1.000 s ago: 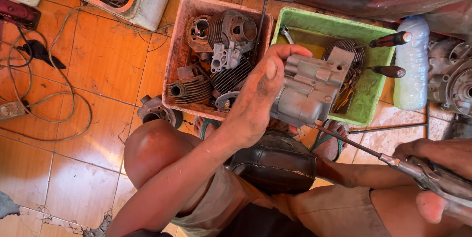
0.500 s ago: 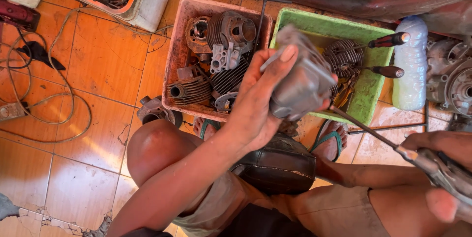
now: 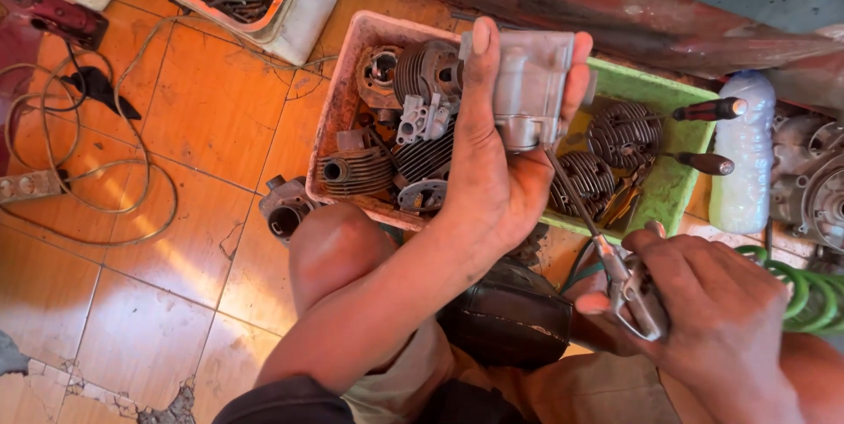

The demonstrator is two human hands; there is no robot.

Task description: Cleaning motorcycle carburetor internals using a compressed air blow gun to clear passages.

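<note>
Your left hand [image 3: 497, 160] is closed around a grey metal engine part [image 3: 529, 88], thumb up one side and fingers over the far edge, lifting it clear above the two trays. Your right hand [image 3: 703, 310] is wrapped around the grip of an air blow gun [image 3: 635, 294]; its thin nozzle runs up and to the left, with the tip touching or just under the part's lower edge. The floor [image 3: 176, 116] is orange tile, cracked at the near edge, with a loose cable [image 3: 132, 204] lying on it. A pink tray [image 3: 347, 94] holds finned engine cylinders [image 3: 356, 173]. A green tray [image 3: 677, 186] beside it holds more finned parts and two screwdrivers [image 3: 708, 112]. A clear plastic bottle [image 3: 741, 156] stands just right of the green tray. The part's long axis lies roughly level, left to right.
</note>
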